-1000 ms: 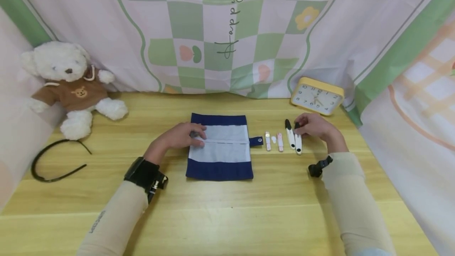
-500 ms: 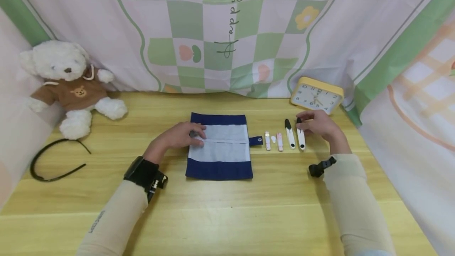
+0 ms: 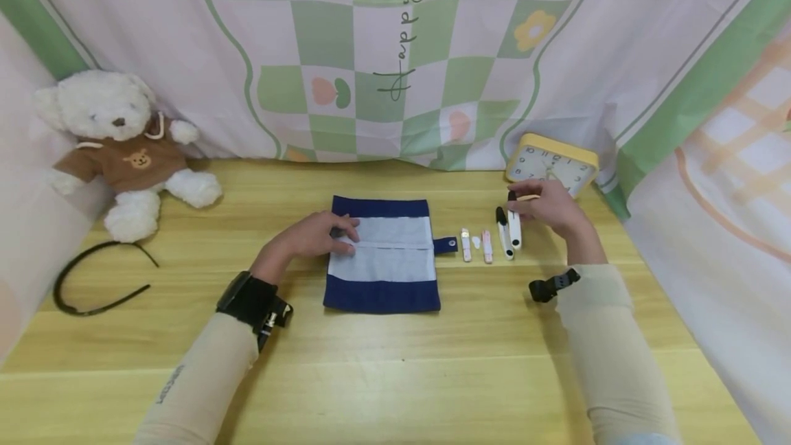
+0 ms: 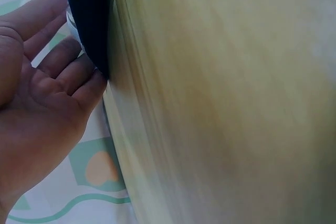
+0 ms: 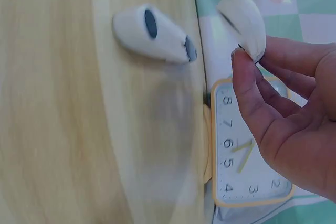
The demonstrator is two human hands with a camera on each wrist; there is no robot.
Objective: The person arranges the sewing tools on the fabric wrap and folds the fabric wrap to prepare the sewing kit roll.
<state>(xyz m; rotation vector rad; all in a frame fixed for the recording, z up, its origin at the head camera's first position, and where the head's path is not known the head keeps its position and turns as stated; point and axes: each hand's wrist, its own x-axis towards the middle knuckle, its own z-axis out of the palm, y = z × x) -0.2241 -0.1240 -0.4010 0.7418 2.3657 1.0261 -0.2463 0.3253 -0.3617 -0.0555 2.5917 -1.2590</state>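
A navy cloth pouch (image 3: pixel 381 296) with a pale lining lies spread out on the table. My left hand (image 3: pixel 312 234) rests on its left edge with loosely bent fingers; the left wrist view shows them beside the navy cloth (image 4: pixel 90 14). My right hand (image 3: pixel 546 208) pinches white thread snips (image 3: pixel 514 229) with a dark tip, near the clock. In the right wrist view the raised snips (image 5: pixel 247 22) are between thumb and fingers. Similar thread snips (image 3: pixel 505 239) lie on the table to their left. Two small pinkish items (image 3: pixel 466 246) and a tiny white piece (image 3: pixel 476 242) lie by the pouch's snap tab (image 3: pixel 445 246).
Behind the right hand leans a yellow alarm clock (image 3: pixel 550 163). A white teddy bear (image 3: pixel 132 156) in a brown top sits at the back left, with a black headband (image 3: pixel 101 304) before it. A patterned curtain (image 3: pixel 383 40) hangs along the table's back edge.
The right-hand snips shifted rightward, then up and back toward the left, now held close to the other snips. My left hand and the pouch have stayed in place.
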